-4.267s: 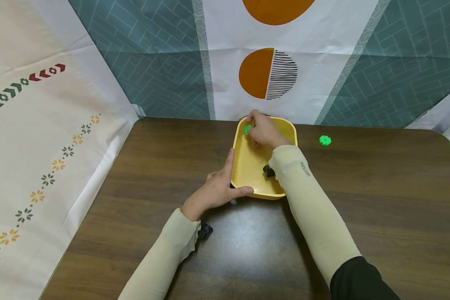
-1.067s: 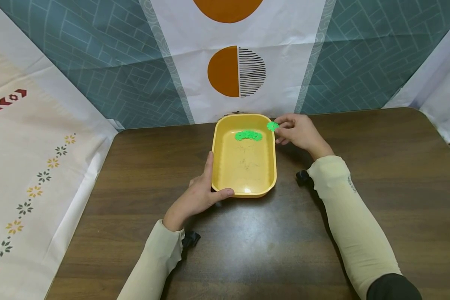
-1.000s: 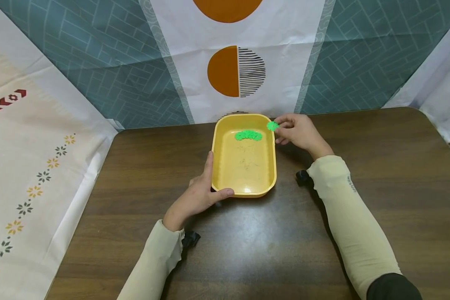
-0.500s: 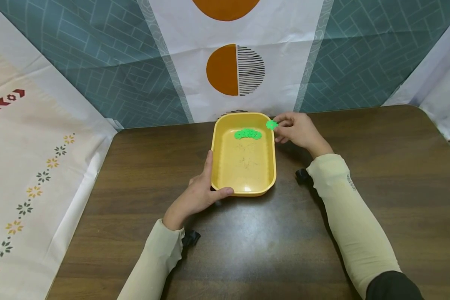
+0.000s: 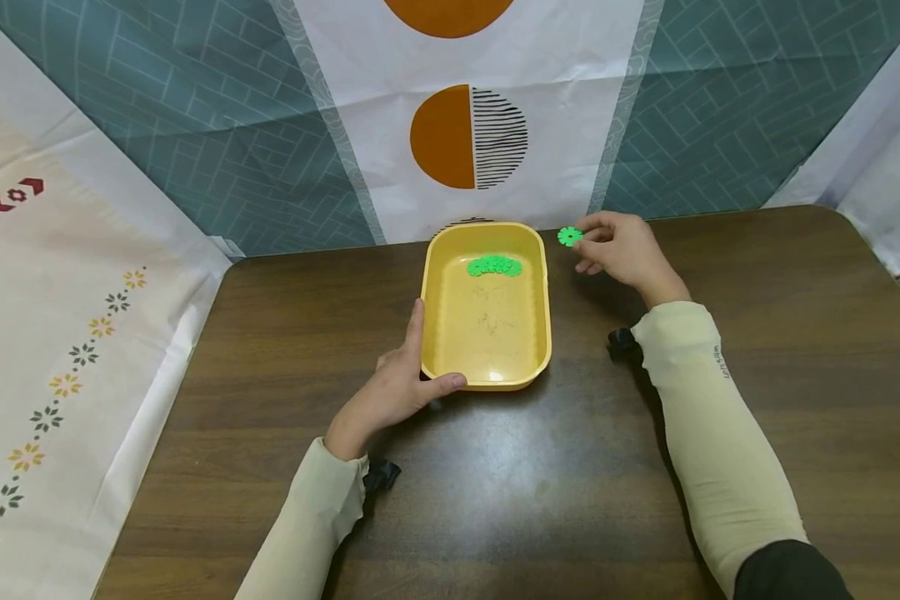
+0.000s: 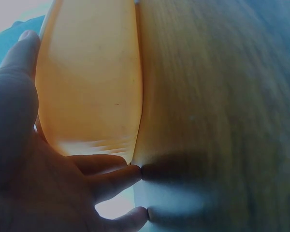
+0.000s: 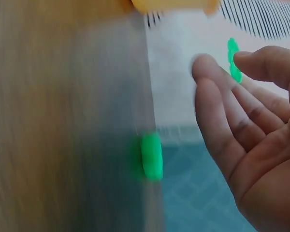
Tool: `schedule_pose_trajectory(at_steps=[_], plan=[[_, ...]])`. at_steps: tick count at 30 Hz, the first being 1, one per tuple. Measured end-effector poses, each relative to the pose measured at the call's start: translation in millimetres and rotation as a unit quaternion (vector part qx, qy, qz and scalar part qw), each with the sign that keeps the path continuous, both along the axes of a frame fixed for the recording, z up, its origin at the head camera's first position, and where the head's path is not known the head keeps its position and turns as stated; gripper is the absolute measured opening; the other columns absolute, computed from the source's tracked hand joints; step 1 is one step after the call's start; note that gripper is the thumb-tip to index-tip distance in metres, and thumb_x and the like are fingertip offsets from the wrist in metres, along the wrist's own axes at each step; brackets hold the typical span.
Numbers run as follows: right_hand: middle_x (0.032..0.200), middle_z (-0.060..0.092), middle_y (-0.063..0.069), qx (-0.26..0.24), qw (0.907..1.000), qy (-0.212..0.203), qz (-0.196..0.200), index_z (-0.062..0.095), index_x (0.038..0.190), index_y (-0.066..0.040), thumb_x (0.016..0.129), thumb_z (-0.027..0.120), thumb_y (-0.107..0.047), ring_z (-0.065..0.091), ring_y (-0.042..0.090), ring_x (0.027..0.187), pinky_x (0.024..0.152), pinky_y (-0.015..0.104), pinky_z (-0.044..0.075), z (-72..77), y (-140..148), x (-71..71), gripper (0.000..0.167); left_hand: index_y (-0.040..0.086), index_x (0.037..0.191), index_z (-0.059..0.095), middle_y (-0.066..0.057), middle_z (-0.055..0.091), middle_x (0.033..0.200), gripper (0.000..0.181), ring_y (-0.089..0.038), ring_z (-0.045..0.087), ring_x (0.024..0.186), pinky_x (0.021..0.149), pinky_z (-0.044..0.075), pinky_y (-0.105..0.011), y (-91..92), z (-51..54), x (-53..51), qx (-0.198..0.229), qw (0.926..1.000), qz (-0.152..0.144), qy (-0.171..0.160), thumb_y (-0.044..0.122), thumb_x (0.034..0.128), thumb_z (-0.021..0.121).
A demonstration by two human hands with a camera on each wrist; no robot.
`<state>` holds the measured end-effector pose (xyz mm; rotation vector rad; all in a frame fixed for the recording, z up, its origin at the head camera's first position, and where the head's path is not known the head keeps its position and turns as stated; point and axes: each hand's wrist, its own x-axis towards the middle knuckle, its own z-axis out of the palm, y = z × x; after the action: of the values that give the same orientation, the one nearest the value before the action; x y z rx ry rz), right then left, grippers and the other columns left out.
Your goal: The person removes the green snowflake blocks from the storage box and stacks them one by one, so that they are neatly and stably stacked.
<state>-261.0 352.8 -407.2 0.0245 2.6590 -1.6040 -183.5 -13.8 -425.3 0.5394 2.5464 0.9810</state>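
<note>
A yellow tray (image 5: 487, 350) stands on the table with several green notched discs (image 5: 494, 266) bunched near its far end. My left hand (image 5: 393, 386) lies against its near left corner, fingers extended along the side and thumb at the front edge; the left wrist view has this hand (image 6: 48, 179) touching the tray wall (image 6: 89, 87). To the tray's right, my right hand (image 5: 630, 254) pinches one green disc (image 5: 569, 237) above the table. The right wrist view has that disc (image 7: 234, 60) at the fingertips, and another green disc (image 7: 152, 156), blurred, by the table edge.
The brown wooden table (image 5: 270, 350) ends at a teal and white patterned cloth (image 5: 558, 167) behind the tray. An off-white embroidered cloth (image 5: 45, 292) hangs along the left side. A black wrist camera (image 5: 382, 476) sits at the left cuff.
My right hand has moved right, away from the tray's far right rim, with the pinched disc. Compared with the oldest frame, more green discs lie in the tray. The left hand keeps its place.
</note>
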Motion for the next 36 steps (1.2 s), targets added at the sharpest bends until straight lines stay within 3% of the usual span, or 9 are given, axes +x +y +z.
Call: schedule_pose_trajectory(at_steps=[4,9,18,36], plan=[[0.096,0.066,0.015,0.024,0.9988,0.01,-0.041,0.061,0.128,0.001,0.097,0.069,-0.018,0.065,0.02,0.067,0.061,0.025,0.054,-0.4,26.7,6.9,0.037,0.023,0.16,-0.018,-0.011,0.022,0.165,0.121,-0.035,0.03,0.145,0.113,0.018,-0.061,-0.1,0.7,0.1,-0.001,1.0,-0.001,-0.003,0.059,0.0878,0.072],[0.091,0.061,0.005,0.046,0.9968,-0.014,-0.063,0.06,0.129,0.001,0.098,0.068,-0.021,0.062,0.022,0.068,0.059,0.026,0.053,-8.8,46.8,9.2,0.039,0.026,0.16,-0.02,-0.009,0.019,0.166,0.121,-0.038,0.027,0.145,0.112,0.02,-0.063,-2.7,1.8,1.1,-0.005,0.9999,0.004,-0.009,0.059,0.088,0.072],[0.097,0.061,0.012,0.069,0.9962,-0.044,-0.032,0.06,0.128,0.001,0.099,0.064,-0.017,0.061,0.021,0.071,0.061,0.027,0.053,-30.2,51.7,2.5,0.035,0.025,0.16,-0.019,-0.012,0.022,0.164,0.121,-0.039,0.027,0.146,0.112,0.02,-0.064,-6.5,2.0,2.5,-0.01,0.9998,0.012,-0.012,0.06,0.0877,0.071],[0.097,0.059,0.014,0.11,0.9928,-0.04,-0.026,0.062,0.131,-0.004,0.1,0.065,-0.021,0.056,0.024,0.071,0.06,0.031,0.05,-31.9,55.3,5.4,0.035,0.027,0.159,-0.022,-0.016,0.024,0.163,0.121,-0.041,0.029,0.144,0.113,0.016,-0.064,-0.3,2.4,0.2,-0.009,0.9999,0.002,-0.011,0.059,0.0885,0.071]])
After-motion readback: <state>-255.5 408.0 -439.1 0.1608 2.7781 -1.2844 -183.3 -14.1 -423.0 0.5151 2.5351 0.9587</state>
